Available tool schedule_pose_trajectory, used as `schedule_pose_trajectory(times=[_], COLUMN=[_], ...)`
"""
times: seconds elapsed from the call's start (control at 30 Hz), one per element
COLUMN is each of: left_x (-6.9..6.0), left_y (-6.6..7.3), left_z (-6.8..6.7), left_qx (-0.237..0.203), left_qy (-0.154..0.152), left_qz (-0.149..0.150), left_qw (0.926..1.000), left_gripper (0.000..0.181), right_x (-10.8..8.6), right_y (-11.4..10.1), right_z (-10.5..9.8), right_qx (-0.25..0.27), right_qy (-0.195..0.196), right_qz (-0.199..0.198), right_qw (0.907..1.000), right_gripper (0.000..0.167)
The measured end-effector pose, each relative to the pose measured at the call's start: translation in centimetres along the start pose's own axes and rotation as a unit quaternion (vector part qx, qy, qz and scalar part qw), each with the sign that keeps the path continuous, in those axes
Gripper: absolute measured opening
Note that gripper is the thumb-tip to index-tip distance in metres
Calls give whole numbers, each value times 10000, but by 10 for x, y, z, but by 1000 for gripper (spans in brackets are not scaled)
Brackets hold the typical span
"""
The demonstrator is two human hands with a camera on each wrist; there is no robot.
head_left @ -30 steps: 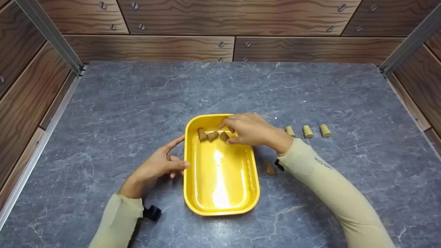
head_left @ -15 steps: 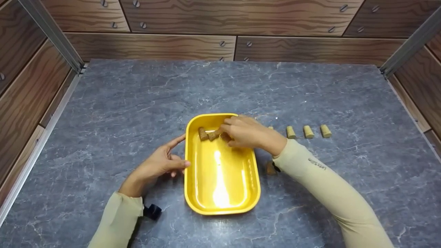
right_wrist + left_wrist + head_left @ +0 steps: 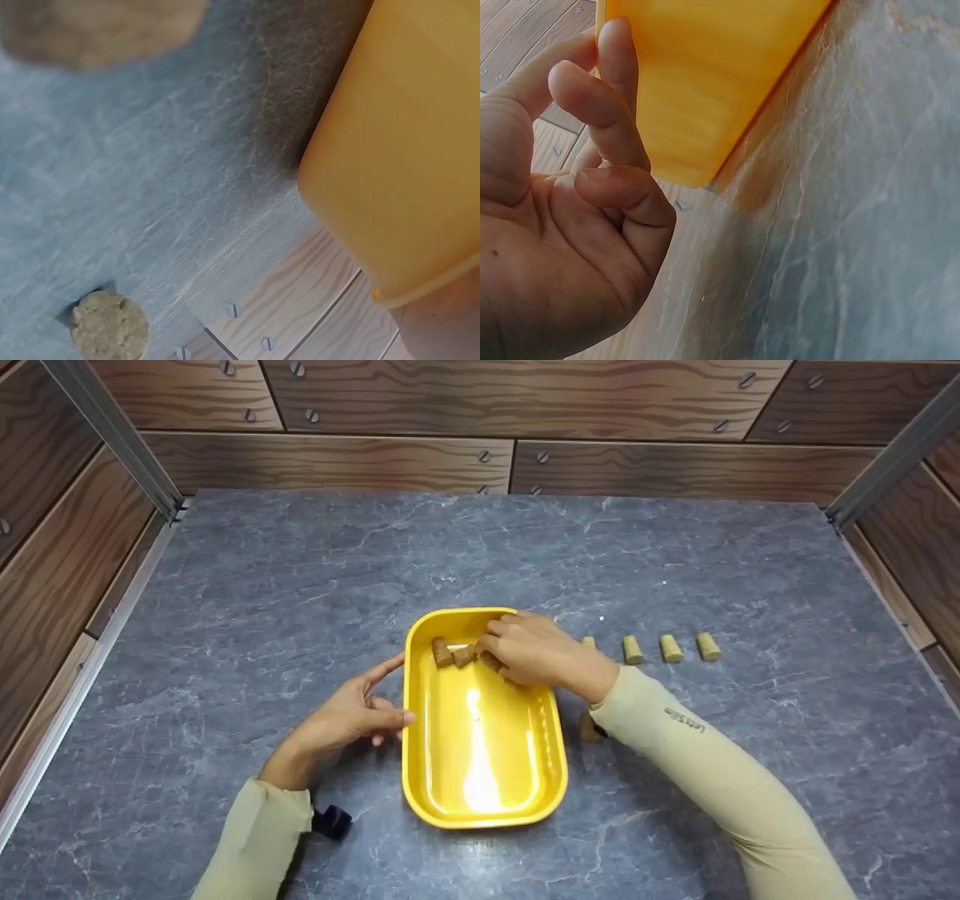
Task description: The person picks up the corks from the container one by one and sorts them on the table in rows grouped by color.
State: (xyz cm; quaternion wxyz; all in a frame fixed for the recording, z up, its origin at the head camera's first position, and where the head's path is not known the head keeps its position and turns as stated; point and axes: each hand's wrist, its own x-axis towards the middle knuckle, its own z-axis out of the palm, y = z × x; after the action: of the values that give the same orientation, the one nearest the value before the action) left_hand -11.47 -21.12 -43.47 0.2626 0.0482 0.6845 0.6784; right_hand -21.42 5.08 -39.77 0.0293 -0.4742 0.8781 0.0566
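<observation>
A: What are we risking here?

B: We're pinching the rim of the yellow tray (image 3: 480,823) with our left hand (image 3: 349,711), thumb over the edge. With our right hand (image 3: 536,651) we're reaching over its far right side and curling our fingers round the third cork (image 3: 490,661), near the middle cork (image 3: 464,655). If we're letting go unevenly, its taper could be rolling it into that neighbour.

A: And the tray?

B: It's resting on the table (image 3: 337,562). We're gripping only one side, so a nudge from the right could be twisting it. Our right sleeve (image 3: 697,742) is also hanging close to the loose cork (image 3: 589,729); a careless swing could be knocking it.

A: Which way is everything pointing?

B: The tray is facing upward, its long axis running away from us. At its far end, the left cork (image 3: 442,652) is lying nearly along that axis; the middle one is slanting, its far end turning right. Our fingers are hiding the third one's direction. Outside, right of the tray, four corks (image 3: 670,648) are lying in a row, wide ends facing us.
</observation>
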Motion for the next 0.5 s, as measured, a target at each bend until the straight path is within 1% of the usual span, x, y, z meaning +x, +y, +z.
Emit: schedule_pose_trajectory(times=[0.13, 0.27, 0.37, 0.5], left_x=[0, 0, -1, -1], left_y=[1, 1, 1, 2], left_z=[0, 0, 1, 1], left_qx=[5, -14, -49, -59], left_qy=[17, 35, 54, 72], left_qz=[-9, -20, -31, -40], left_qw=[10000, 10000, 10000, 9999], left_gripper=[95, 96, 97, 96], right_x=[1, 1, 0, -2], right_y=[-1, -1, -1, -4], right_z=[1, 0, -1, -2], right_qx=[-78, -14, 207, 660], right_qy=[28, 69, 15, -176], right_qz=[-20, -59, -80, -201], right_qw=[10000, 10000, 9998, 9975], right_gripper=[19, 15, 15, 25])
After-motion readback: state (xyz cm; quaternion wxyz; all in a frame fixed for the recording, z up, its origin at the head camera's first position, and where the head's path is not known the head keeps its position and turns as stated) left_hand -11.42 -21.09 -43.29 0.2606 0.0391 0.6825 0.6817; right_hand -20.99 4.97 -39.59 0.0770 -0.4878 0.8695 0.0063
